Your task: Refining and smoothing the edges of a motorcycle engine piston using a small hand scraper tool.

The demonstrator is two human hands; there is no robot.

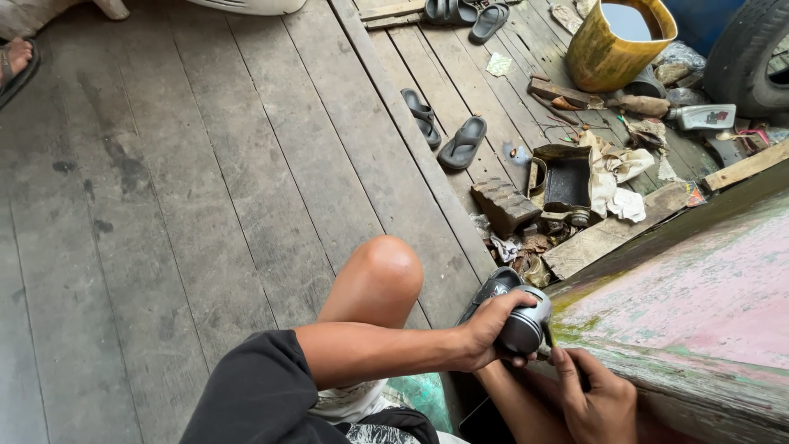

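At the bottom edge of the wooden floor (205, 189), where the planks meet a worn pink and green painted slab (707, 304), the person's two hands work on a grey metal piston (526, 327). The left hand (486, 329) is wrapped around the piston, fingers curled over its top and side, holding it firmly just beside the slab's edge. The right hand (596, 399) sits just below and to the right of it, fingers closed in a pinch around a thin dark tool (549, 339) whose tip touches the piston's side; what kind of tool it is cannot be made out. The person's bare knee (386, 267) rises just left of the left hand, and a dark sandal (493, 288) lies on the floor right behind the piston.

Farther up the floor, a pair of grey sandals (448, 131) lies near a raised plank edge. Beyond that step, clutter spreads toward the top right corner: a rusty open metal box (567, 182), crumpled paper (620, 168), a ridged wooden block (505, 205), a yellow bucket (604, 53) holding water, and part of a black tyre (752, 53). Another person's sandalled foot (15, 62) shows at the top left corner.
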